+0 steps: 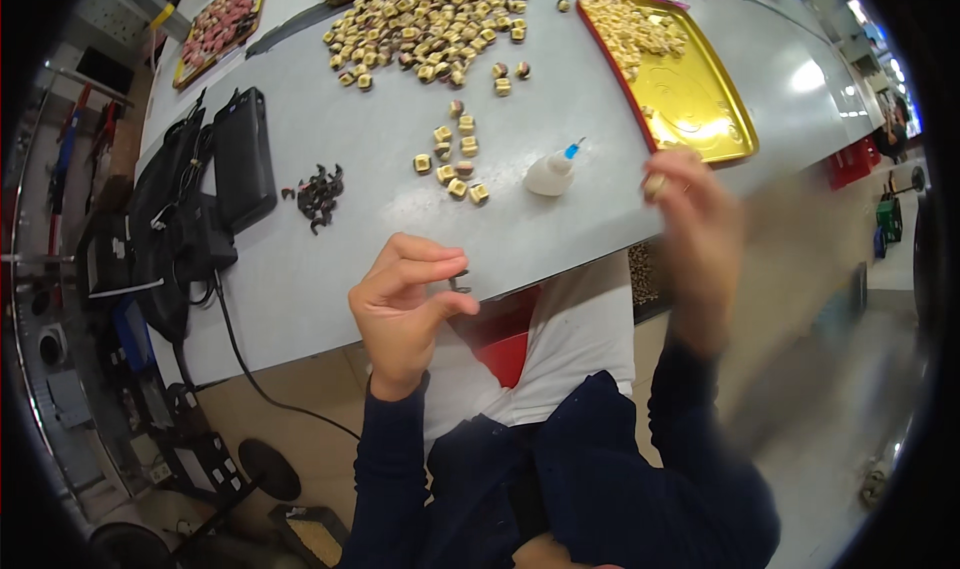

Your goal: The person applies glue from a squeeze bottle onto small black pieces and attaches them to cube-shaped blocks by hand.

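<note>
Grey table (330,239); gold tray (700,104) rimmed red; cream-and-brown pieces (430,19); white bottle (550,176), blue tip; black clips (320,194); navy sleeves.

a glue bottle (551,174) stands on the table (330,259), with a few small blocks (455,164) to its left. a tray (700,99) lies to its right, and a big heap of blocks (430,24) lies behind.

Right hand (700,239) smeared by motion blur; small pale piece (655,184) at fingertips indistinct. Tiny dark part (460,284) between left hand (400,309) fingertips too small to identify.
</note>
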Tool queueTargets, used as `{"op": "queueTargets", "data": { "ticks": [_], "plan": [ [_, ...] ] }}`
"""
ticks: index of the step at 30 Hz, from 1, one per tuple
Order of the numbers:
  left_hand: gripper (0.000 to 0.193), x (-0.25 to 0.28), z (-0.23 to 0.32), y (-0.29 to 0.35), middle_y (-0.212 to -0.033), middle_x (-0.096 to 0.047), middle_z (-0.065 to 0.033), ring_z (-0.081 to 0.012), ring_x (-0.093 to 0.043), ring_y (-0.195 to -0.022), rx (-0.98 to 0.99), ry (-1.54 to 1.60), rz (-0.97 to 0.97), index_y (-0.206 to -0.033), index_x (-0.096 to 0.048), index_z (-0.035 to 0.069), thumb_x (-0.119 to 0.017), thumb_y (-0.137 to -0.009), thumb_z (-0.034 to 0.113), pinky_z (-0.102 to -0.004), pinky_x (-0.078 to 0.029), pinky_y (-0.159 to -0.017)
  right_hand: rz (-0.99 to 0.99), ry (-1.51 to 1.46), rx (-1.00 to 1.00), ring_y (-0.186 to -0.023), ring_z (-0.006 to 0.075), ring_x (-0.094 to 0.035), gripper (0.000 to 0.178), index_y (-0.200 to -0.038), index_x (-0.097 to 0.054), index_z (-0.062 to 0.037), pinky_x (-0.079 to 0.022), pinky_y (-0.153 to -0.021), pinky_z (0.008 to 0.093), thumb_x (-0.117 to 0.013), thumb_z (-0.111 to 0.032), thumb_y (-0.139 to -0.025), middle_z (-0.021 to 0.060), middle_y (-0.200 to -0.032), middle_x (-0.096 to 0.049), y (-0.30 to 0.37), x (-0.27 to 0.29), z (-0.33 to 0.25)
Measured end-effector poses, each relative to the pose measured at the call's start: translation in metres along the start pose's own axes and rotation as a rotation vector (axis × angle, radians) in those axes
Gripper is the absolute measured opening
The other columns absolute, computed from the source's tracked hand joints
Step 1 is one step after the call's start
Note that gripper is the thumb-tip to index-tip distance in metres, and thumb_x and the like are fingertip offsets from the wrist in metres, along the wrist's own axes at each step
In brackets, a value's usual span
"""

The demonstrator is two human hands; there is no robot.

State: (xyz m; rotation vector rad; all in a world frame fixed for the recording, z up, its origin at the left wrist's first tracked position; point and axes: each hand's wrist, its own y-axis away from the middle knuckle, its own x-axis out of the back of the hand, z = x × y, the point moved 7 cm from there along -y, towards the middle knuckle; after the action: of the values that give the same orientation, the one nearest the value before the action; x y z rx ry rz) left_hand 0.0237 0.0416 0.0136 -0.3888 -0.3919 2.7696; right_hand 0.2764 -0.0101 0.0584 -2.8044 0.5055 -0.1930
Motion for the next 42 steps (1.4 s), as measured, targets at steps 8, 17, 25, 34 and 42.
{"op": "queueTargets", "data": {
  "ticks": [8, 17, 25, 34, 42],
  "plan": [
    [0.030, -0.006, 0.003, 0.000, -0.089, -0.062, -0.0082, -0.0170, -0.056, -0.083, -0.091, -0.033, -0.045, -0.085, -0.068, 0.001, -0.080, -0.057, 0.000, -0.0278, -0.046, -0.071, -0.204, -0.600, -0.532, -0.085, 0.0125, -0.060, 0.019, -0.099, -0.057, 0.0035, -0.048, -0.072, 0.0238, -0.064, 0.002, -0.081, 0.0091, -0.093, -0.061, 0.044, -0.100, 0.025],
    [0.034, -0.011, 0.007, -0.001, -0.090, -0.063, -0.0069, -0.0173, -0.057, -0.081, -0.144, -0.065, -0.117, -0.087, -0.070, 0.004, -0.080, -0.054, -0.001, -0.0274, -0.046, -0.070, -0.348, -0.647, -0.574, -0.088, 0.0121, -0.060, 0.023, -0.101, -0.054, 0.0016, -0.048, -0.078, 0.0244, -0.064, -0.002, -0.082, 0.0096, -0.094, -0.062, 0.047, -0.116, 0.027],
    [0.033, -0.006, 0.024, 0.001, -0.092, -0.064, -0.0077, -0.0204, -0.058, -0.083, -0.269, -0.375, -0.057, -0.090, -0.070, 0.006, -0.078, -0.058, 0.002, -0.0289, -0.047, -0.071, -0.351, -0.695, -0.566, -0.092, 0.0142, -0.059, 0.028, -0.110, -0.055, 0.0046, -0.048, -0.082, 0.0258, -0.062, -0.004, -0.084, 0.0120, -0.103, -0.062, 0.045, -0.121, 0.028],
    [0.015, 0.083, 0.054, -0.013, -0.089, -0.064, -0.0074, -0.0220, -0.058, -0.084, -0.235, -1.193, 0.400, -0.089, -0.067, 0.003, -0.069, -0.073, 0.004, -0.0295, -0.045, -0.075, -0.237, -0.420, -0.412, -0.082, 0.0155, -0.061, 0.020, -0.105, -0.058, 0.0067, -0.050, -0.077, 0.0257, -0.054, -0.004, -0.089, 0.0116, -0.098, -0.061, 0.035, -0.109, 0.037],
    [0.013, 0.081, 0.034, -0.028, -0.082, -0.060, -0.0071, -0.0228, -0.057, -0.079, -0.090, -1.196, 0.251, -0.086, -0.065, 0.001, -0.068, -0.073, 0.003, -0.0321, -0.044, -0.069, -0.104, 0.029, 0.024, -0.078, 0.0146, -0.063, 0.035, -0.113, -0.057, 0.0033, -0.054, -0.068, 0.0232, -0.057, 0.010, -0.079, 0.0123, -0.099, -0.060, 0.016, -0.118, 0.022]
  ]
}}
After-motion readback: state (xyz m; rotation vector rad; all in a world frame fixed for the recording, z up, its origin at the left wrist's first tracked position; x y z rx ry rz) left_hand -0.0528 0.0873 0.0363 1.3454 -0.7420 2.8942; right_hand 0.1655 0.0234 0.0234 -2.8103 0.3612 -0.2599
